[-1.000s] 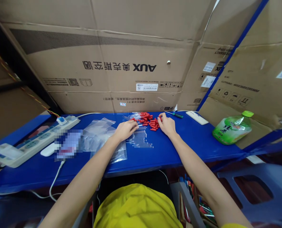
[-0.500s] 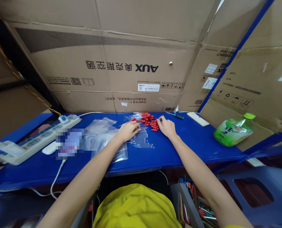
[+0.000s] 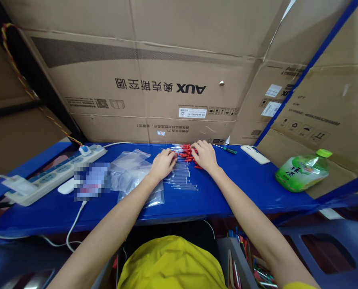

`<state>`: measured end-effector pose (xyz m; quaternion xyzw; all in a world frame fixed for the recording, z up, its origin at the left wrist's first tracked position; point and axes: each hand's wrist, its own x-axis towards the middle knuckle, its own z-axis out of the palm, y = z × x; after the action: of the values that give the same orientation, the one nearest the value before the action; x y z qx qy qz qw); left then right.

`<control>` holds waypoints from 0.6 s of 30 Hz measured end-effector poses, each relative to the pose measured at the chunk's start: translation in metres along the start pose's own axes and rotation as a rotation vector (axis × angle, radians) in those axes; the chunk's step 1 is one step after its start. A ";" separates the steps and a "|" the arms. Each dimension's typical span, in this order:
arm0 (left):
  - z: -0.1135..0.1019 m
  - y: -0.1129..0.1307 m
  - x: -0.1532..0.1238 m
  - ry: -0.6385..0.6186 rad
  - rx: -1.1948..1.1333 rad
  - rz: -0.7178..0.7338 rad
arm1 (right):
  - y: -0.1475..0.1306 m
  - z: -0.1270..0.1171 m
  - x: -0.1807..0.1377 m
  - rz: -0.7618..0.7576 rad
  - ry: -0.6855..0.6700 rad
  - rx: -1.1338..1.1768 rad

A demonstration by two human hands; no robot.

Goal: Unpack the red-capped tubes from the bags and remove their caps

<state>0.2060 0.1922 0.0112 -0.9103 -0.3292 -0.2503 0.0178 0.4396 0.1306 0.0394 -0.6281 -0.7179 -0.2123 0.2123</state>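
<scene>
On the desk (image 3: 218, 196), small red pieces (image 3: 185, 154) lie heaped; slim clear rods (image 3: 180, 177) lie nearer us. Our left hand (image 3: 163, 163) beside the heap and right hand (image 3: 206, 156) over its edge curl; we can't tell their grip.

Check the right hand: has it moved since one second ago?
Yes. Against the AUX lettering on the cardboard, the right hand has shifted to the person's left, and now covers some of the red pieces.

Red pieces (image 3: 185, 155) partly hidden by the right grip (image 3: 206, 155), count unclear.
</scene>
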 end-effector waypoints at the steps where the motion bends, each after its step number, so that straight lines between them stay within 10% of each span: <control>1: -0.001 0.000 0.000 0.030 0.012 -0.050 | -0.005 0.000 0.007 -0.035 -0.007 0.009; 8: -0.005 -0.007 -0.001 -0.016 0.090 -0.396 | -0.041 0.021 0.022 -0.140 -0.005 0.098; 18: -0.010 -0.013 -0.002 -0.034 0.041 -0.334 | -0.044 0.016 0.006 -0.112 -0.012 0.095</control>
<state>0.1927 0.1989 0.0178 -0.8464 -0.4814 -0.2273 -0.0110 0.3943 0.1391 0.0276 -0.5773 -0.7626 -0.1857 0.2252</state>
